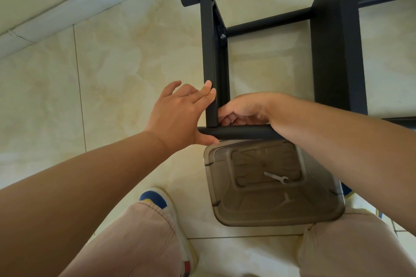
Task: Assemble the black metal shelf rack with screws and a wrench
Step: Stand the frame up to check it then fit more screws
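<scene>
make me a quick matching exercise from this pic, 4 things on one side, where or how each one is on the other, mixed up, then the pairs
Things:
1. wrench
2. left hand
3. right hand
4. silver bolt

Places or states:
A. fingers curled at the joint inside the frame corner
B. lying in the clear plastic bin
C. seated in the bracket on the black rack
D. fingers straight against the upright bar, thumb under the round tube

Pairs: 1-B, 2-D, 3-A, 4-C
</scene>
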